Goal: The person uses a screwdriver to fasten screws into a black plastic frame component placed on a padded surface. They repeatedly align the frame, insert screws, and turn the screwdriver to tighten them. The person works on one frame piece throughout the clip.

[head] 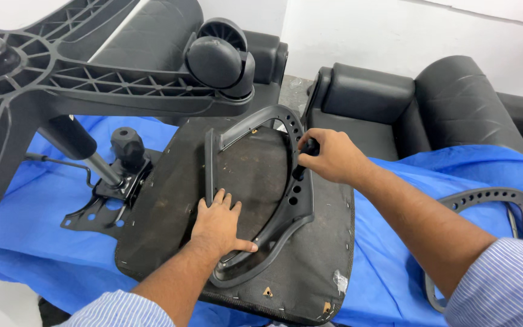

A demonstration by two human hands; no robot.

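Left hand point(218, 223) flat, fingers spread, pressing on the armrest point(286, 206) frame lying on the upturned seat point(152, 224). Right hand point(329, 156) clenched around a black tool handle point(307, 149) at the armrest's far side. Second armrest point(491, 197) right of it on blue cloth point(37, 200).

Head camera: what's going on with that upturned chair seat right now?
A person is working on an upturned office chair seat lying on a blue cloth. The left hand presses a grey plastic armrest frame flat against the seat's underside. The right hand grips a dark tool handle set against the frame's perforated side. A second armrest frame lies to the right, and the wheeled chair base sits upper left.
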